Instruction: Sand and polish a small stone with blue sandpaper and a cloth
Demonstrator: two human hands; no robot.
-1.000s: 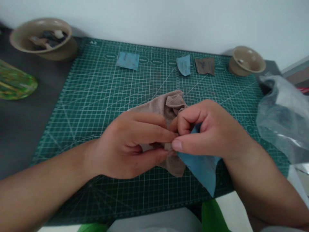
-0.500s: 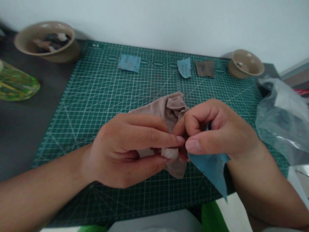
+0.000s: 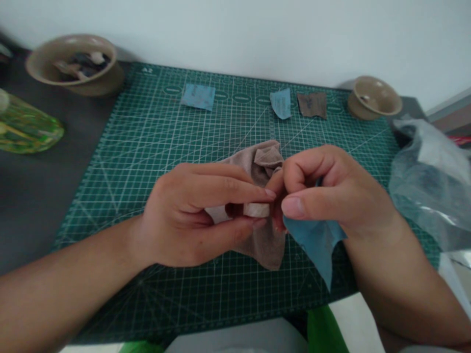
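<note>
Between the thumb and fingers of my left hand (image 3: 191, 211) is a small pale block (image 3: 256, 210), its flat side facing me. I cannot make out its material. Close beside it, my right hand (image 3: 327, 189) is closed on a torn piece of blue sandpaper (image 3: 316, 245), whose pointed end hangs below the fingers. The right fingertips are at the block's right end; whether they touch it is hidden. Under both hands a crumpled brownish-pink cloth (image 3: 268, 247) lies on the green cutting mat (image 3: 147, 162).
Along the mat's far edge lie blue sandpaper pieces (image 3: 198, 96) and a brown one (image 3: 312, 104). A large bowl (image 3: 103, 81) with mixed scraps stands back left, a smaller bowl (image 3: 362, 110) back right. A bottle (image 3: 29, 125) is at left, a clear plastic bag (image 3: 430, 181) at right.
Both hands have risen slightly in the view with the block and sandpaper. The block's pale side is turned more squarely toward me. The sandpaper's hanging tip has swung left.
</note>
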